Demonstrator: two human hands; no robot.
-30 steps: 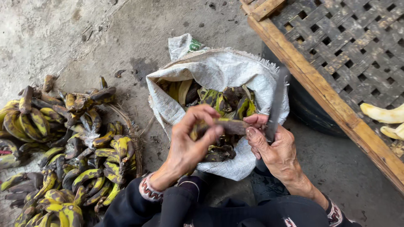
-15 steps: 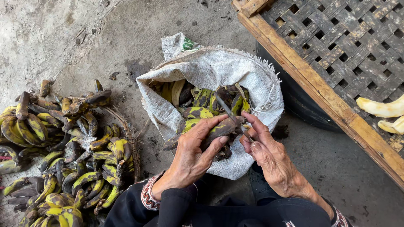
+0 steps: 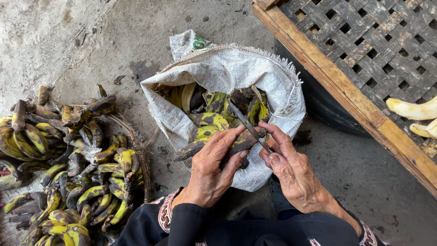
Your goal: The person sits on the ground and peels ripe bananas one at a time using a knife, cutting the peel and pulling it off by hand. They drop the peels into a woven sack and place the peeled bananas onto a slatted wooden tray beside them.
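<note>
While it is held just above the mouth of the white woven sack (image 3: 236, 77), the banana (image 3: 214, 143) shows dark, blotched yellow-green skin. The left hand (image 3: 214, 173) is curled closed around its middle; the right hand (image 3: 291, 171) is clamped on a thin knife (image 3: 246, 124), whose blade lies across the fruit's right end. The banana's long axis runs from lower left to upper right. Left of the sack lies a pile of similar bananas (image 3: 63, 164); right of it, a woven bamboo tray (image 3: 364, 59) carries peeled bananas (image 3: 412, 109).
</note>
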